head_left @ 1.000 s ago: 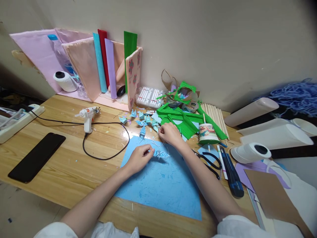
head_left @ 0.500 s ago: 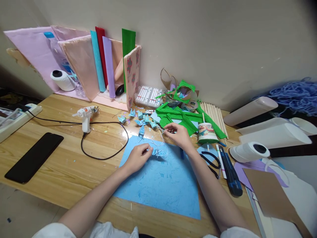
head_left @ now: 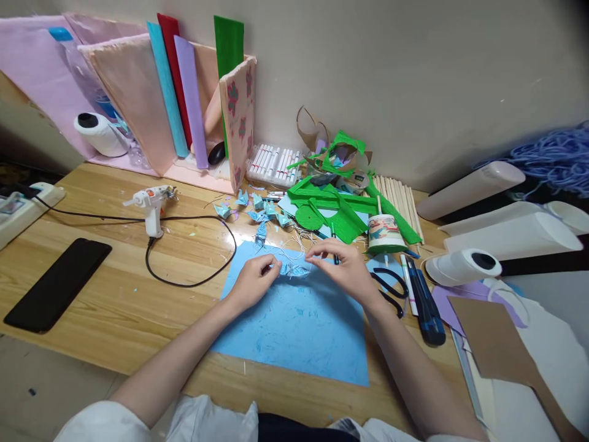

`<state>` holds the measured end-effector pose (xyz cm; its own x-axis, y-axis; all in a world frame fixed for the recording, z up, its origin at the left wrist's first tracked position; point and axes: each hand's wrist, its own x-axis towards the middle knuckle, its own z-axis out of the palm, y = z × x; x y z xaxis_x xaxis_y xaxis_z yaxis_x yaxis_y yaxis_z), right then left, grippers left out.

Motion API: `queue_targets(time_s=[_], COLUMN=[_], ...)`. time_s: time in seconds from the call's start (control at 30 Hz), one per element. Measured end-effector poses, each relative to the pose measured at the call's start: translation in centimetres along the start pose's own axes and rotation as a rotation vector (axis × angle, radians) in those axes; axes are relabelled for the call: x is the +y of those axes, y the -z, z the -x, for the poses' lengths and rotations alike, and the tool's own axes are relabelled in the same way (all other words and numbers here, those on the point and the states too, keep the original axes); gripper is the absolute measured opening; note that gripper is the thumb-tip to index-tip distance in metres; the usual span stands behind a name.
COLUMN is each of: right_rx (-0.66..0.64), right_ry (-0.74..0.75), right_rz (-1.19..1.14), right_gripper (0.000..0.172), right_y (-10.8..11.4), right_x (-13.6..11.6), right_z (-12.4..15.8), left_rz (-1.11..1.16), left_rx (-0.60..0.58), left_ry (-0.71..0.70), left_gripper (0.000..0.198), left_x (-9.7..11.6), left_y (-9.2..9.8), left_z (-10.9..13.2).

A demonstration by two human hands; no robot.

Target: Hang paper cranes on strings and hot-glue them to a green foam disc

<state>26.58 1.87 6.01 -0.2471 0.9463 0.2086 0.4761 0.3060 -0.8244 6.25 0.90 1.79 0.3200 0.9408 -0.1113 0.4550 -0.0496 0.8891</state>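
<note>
The left hand (head_left: 255, 279) pinches one end of the small folded paper (head_left: 294, 270). A soft hold seems best — a hard squeeze could crush it. The right hand (head_left: 343, 270) is just beside the other end, with a small gap between thumb and finger; one cannot tell if they hold a bit of thread. It would help to have both wrists steady, and the loose white thread (head_left: 301, 240) out of the way so it does not tangle. The small folded paper is over the top part of the big blue sheet (head_left: 294, 331). It is light blue with darker lines — and looks thin and easy to bend.
</note>
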Motion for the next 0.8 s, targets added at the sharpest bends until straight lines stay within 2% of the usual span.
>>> queue_targets(time_s=[0.1, 0.23, 0.5, 0.8], right_rx=[-0.076, -0.086, -0.102, -0.081], right_ry=[0.162, 0.247, 0.301, 0.288], right_rz=[0.083, 0.160, 0.251, 0.230], right_gripper=[0.008, 0.009, 0.007, 0.013], right_y=[-0.2, -0.4, -0.9, -0.9], right_x=[-0.2, -0.2, 0.0, 0.5], right_z=[1.3, 2.0, 2.2, 2.6], left_rz=[0.007, 0.019, -0.010, -0.048], left_rx=[-0.012, -0.025, -0.044, -0.061], left_ry=[0.000, -0.006, -0.014, -0.012], left_gripper=[0.036, 0.036, 0.035, 0.036], left_x=[0.1, 0.0, -0.1, -0.1], left_y=[0.0, -0.1, -0.1, -0.2], left_z=[0.0, 0.1, 0.1, 0.0])
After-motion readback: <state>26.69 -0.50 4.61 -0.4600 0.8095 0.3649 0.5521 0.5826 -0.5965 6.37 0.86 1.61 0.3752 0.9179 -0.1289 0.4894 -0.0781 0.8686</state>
